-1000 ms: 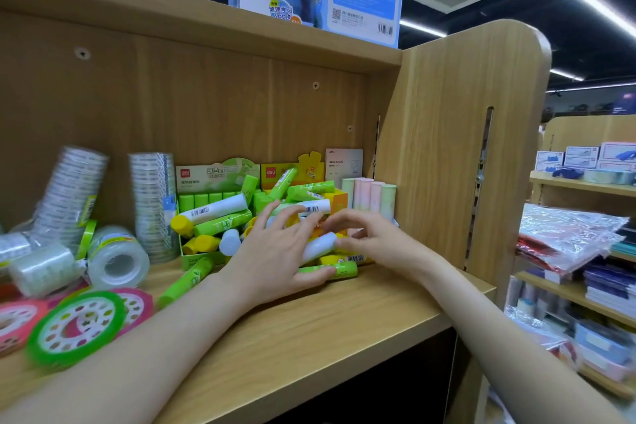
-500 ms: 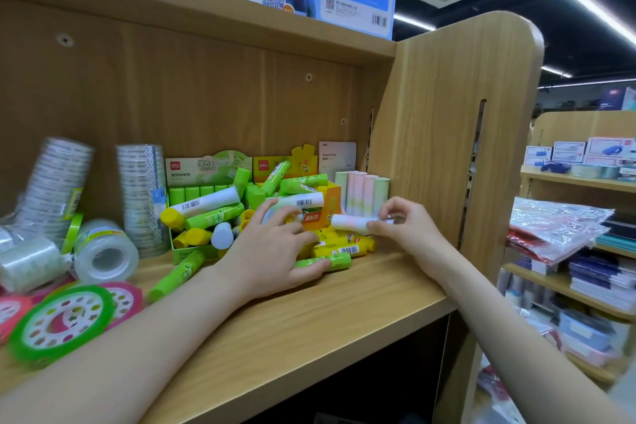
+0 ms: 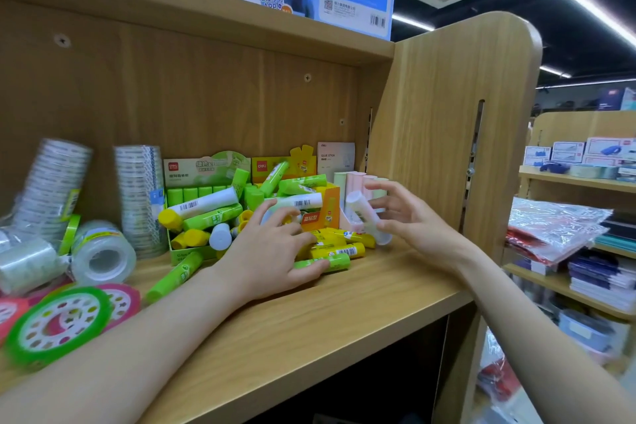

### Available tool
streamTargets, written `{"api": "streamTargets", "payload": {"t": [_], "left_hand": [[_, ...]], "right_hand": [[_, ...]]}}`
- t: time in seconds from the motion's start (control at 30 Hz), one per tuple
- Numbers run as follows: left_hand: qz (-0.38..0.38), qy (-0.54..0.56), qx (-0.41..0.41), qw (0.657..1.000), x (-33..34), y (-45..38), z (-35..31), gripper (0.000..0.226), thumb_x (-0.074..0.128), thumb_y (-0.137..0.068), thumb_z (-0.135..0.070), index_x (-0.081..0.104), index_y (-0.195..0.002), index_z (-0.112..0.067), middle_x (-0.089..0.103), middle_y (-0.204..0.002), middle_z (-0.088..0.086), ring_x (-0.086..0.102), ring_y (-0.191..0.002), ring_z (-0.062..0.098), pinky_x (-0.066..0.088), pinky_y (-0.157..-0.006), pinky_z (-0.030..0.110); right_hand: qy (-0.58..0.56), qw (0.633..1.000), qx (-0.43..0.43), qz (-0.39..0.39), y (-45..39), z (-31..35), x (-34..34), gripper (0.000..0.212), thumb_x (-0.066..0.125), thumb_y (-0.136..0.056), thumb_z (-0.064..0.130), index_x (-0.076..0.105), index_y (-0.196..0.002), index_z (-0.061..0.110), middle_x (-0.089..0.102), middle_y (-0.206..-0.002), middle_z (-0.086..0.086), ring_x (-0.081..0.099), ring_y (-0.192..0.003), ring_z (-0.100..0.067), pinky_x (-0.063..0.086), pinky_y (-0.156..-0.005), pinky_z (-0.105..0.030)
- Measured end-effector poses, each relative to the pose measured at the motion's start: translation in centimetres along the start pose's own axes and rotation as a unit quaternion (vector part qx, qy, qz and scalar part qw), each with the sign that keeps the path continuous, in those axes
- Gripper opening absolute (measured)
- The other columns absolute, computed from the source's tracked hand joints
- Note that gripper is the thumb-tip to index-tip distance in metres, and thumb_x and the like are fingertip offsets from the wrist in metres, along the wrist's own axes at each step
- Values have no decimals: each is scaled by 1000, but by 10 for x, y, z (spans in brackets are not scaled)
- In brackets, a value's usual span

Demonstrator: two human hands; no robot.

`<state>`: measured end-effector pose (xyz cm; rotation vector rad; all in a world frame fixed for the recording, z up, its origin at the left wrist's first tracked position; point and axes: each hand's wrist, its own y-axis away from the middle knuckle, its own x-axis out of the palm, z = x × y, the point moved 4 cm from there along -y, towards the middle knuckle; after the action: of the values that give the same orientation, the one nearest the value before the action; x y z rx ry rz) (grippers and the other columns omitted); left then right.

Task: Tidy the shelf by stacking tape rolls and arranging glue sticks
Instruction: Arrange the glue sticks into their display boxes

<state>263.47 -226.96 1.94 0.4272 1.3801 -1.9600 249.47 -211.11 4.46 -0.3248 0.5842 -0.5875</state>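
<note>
The right hand gripped a pale glue stick tilted beside the upright pastel sticks, likely to stand it among them, while the left hand, its fingers loosely open, steadied the jumbled pile on the shelf.

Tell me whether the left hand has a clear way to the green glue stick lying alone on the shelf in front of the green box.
Probably yes. That green glue stick lies bare on the shelf, nothing on it, just beside the left forearm. The left hand rests on the pile and would only need to draw back.
</note>
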Motion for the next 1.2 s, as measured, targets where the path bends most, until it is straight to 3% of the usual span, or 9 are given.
{"api": "streamTargets", "payload": {"t": [0.1, 0.2, 0.4, 0.5, 0.57, 0.77, 0.9, 0.97, 1.2], "left_hand": [[6, 0, -1, 1000, 0, 0, 0, 60, 28, -86, -64, 73, -88, -24, 71, -83, -5, 60, -106, 23, 19, -102, 43], [12, 3, -4, 1000, 0, 0, 0, 61, 27, -86, -64, 73, -89, -24, 71, -84, -6, 60, -107, 23, 20, -103, 43], [19, 7, -10, 1000, -1, 0, -1, 60, 28, -86, -64, 72, -89, -24, 70, -83, -6, 58, -108, 22, 27, -106, 46], [22, 8, -14, 1000, -1, 0, 0, 60, 29, -85, -64, 72, -88, -23, 70, -83, -5, 58, -107, 23, 24, -105, 45], [26, 8, -14, 1000, 0, 0, 0, 61, 28, -85, -64, 72, -88, -22, 70, -83, -4, 57, -108, 23, 20, -104, 45], [27, 4, -12, 1000, 0, 0, -1, 62, 28, -85, -63, 73, -87, -21, 70, -82, -3, 58, -108, 24, 19, -103, 44], [23, 11, -9, 1000, 1, 0, 0, 61, 28, -85, -63, 73, -87, -22, 70, -83, -3, 58, -107, 24, 27, -106, 46], [20, 10, -9, 1000, 1, 1, 0, 61, 28, -85, -63, 73, -87, -21, 70, -83, -3, 58, -107, 24, 24, -106, 45], [28, 13, -9, 999, 1, 1, 0, 64, 25, -85, -64, 73, -88, -21, 69, -83, -3, 56, -109, 25, 18, -104, 44]], "right_hand": [[-70, 998, 6, 9, 2, -4, -3, 52, 50, -89, -7, 47, -127, 28, 62, -115, -6, 62, -107, -21, 46, -95, -40], [-173, 983, 2, -68, -5, -3, -10, 56, 48, -88, -11, 44, -127, 30, 59, -118, -10, 62, -106, -22, 53, -89, -39], [172, 960, -59, -214, -50, 7, -11, 46, 60, -83, -3, 46, -121, 18, 56, -99, -3, 60, -74, -9, 49, -69, -15], [306, 931, -78, -182, -78, 1, 2, 39, 61, -82, -1, 48, -116, 12, 53, -103, -7, 61, -84, -23, 53, -80, -38], [307, 932, -68, -182, -89, -2, 7, 35, 55, -86, 2, 46, -118, 11, 54, -106, -11, 60, -89, -29, 51, -80, -45], [255, 914, -143, -281, -85, 3, 8, 41, 55, -85, 6, 36, -121, 7, 61, -80, -8, 56, -66, -23, 45, -63, -32], [317, 904, -140, -251, -81, -1, 6, 48, 48, -92, 12, 33, -138, 16, 53, -107, -12, 54, -86, -28, 45, -74, -37], [346, 890, -148, -256, -76, -1, 4, 51, 45, -96, 12, 32, -144, 21, 42, -104, -7, 51, -78, -26, 44, -70, -36], [371, 879, -67, -292, -75, -3, -4, 23, 64, -84, 13, 49, -101, 8, 44, -104, -9, 53, -80, -30, 42, -65, -35]]}}
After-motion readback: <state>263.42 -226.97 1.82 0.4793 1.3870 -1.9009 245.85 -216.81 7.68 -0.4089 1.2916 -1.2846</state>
